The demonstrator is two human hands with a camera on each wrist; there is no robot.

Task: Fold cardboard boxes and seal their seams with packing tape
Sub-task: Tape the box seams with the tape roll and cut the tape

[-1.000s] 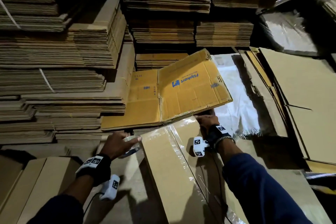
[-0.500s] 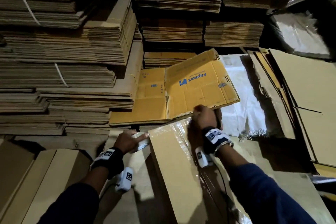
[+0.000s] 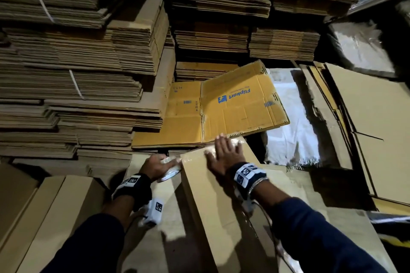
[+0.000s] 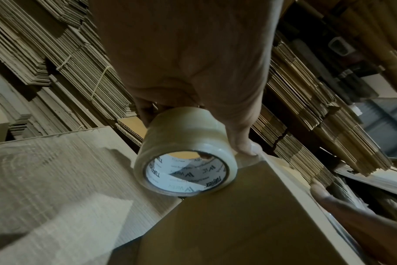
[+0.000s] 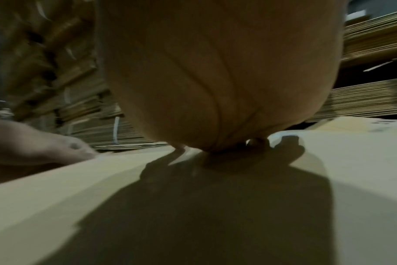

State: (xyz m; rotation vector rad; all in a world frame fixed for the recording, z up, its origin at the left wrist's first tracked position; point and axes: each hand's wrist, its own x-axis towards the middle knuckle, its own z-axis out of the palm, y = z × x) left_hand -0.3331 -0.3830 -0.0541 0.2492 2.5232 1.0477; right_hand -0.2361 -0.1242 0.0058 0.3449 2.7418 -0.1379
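A long folded brown cardboard box (image 3: 213,210) lies in front of me, with clear tape shining along its top and far end. My left hand (image 3: 159,165) grips a roll of clear packing tape (image 3: 169,169) (image 4: 184,157) against the box's far left corner; its thumb presses on the box edge. My right hand (image 3: 224,154) lies flat with fingers spread on the taped far end of the box (image 5: 238,197). In the right wrist view the palm blocks most of the fingers.
Tall stacks of flattened cardboard (image 3: 77,62) rise at the left and back. A yellow printed flat box (image 3: 221,108) lies just beyond the hands. Large flat sheets (image 3: 372,122) and a white sack (image 3: 288,122) lie at the right. Another brown box (image 3: 51,217) sits at the lower left.
My right hand went from curled at the box's far end to flat and spread on the tape. The left hand brought the tape roll right, against the box corner.
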